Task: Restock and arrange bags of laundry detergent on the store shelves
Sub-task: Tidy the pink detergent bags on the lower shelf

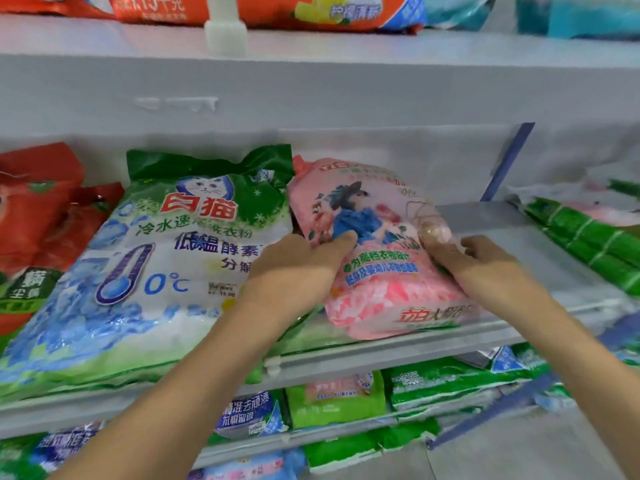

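A pink detergent bag (384, 271) with a blue-dressed figure printed on it leans on the middle shelf (491, 216). My left hand (298, 265) grips the bag's left edge, thumb lying across its front. My right hand (481, 261) holds its right edge, fingers curled behind it. To the left of the pink bag, a large green, white and blue bag (166, 258) with a cat logo and a thermometer leans back, touching it.
Red bags (38, 216) stand at the far left. Green bags (588, 237) lie at the right, beyond a bare stretch of shelf and a blue divider (505, 161). Orange and teal bags fill the top shelf (311, 46). Green, blue and pink bags sit on the lower shelves (346, 396).
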A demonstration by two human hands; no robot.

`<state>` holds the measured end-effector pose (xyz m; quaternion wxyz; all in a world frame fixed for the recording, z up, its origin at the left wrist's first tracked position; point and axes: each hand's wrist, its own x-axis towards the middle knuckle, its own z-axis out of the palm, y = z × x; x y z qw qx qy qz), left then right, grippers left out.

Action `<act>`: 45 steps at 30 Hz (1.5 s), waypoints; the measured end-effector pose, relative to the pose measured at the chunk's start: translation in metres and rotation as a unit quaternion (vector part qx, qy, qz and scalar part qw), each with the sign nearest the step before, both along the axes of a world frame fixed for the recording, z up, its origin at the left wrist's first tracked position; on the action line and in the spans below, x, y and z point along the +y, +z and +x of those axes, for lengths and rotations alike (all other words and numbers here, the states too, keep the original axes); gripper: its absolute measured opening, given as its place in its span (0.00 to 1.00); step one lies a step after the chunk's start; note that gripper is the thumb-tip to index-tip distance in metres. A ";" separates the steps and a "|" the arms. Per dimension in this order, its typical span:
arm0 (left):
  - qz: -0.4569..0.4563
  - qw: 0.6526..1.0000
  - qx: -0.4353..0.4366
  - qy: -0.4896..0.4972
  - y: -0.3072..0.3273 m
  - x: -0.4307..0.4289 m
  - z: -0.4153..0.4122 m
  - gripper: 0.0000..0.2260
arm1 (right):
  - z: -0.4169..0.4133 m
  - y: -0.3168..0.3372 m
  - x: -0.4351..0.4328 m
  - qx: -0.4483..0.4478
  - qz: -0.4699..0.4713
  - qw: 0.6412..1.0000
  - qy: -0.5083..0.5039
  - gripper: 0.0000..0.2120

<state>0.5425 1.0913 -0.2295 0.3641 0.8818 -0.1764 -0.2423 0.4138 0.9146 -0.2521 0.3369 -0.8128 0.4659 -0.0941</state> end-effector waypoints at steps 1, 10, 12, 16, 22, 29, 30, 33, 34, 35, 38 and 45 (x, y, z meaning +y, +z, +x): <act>0.005 0.999 0.034 -0.001 0.001 -0.006 0.000 0.30 | 0.001 -0.003 -0.004 0.009 0.046 0.999 0.001 0.30; -0.158 0.959 0.232 0.035 -0.018 -0.028 0.018 0.52 | -0.001 -0.012 -0.045 -0.101 0.302 0.947 -0.048 0.49; -0.197 0.938 0.283 0.035 -0.011 -0.022 0.017 0.39 | -0.005 0.001 -0.036 -0.155 0.367 0.916 -0.051 0.36; -0.211 0.920 0.331 -0.004 0.007 -0.008 0.009 0.12 | -0.033 0.012 -0.035 -0.203 0.494 0.845 0.024 0.22; -0.252 0.916 0.310 0.043 -0.003 -0.004 -0.004 0.16 | -0.051 -0.010 -0.012 -0.268 0.523 0.807 -0.057 0.21; -0.238 0.916 0.322 -0.002 0.029 0.027 -0.046 0.29 | -0.097 0.013 0.026 -0.344 0.570 0.741 -0.089 0.18; -0.239 0.915 0.324 -0.004 0.029 0.033 -0.054 0.31 | -0.110 0.014 0.034 -0.357 0.567 0.737 -0.090 0.23; -0.257 0.899 0.354 -0.004 0.040 0.062 -0.081 0.25 | -0.148 0.014 0.060 -0.373 0.547 0.746 -0.074 0.44; -0.258 0.894 0.367 -0.013 0.041 0.071 -0.086 0.26 | -0.162 0.015 0.069 -0.382 0.539 0.747 -0.074 0.46; -0.250 0.890 0.380 -0.029 0.046 0.079 -0.093 0.26 | -0.176 0.017 0.078 -0.391 0.531 0.748 -0.077 0.47; -0.226 0.883 0.407 -0.057 0.052 0.093 -0.108 0.26 | -0.218 0.038 0.109 -0.411 0.512 0.749 -0.093 0.46; -0.179 0.877 0.431 -0.114 0.091 0.112 -0.169 0.28 | -0.294 0.108 0.173 -0.453 0.441 0.743 -0.218 0.16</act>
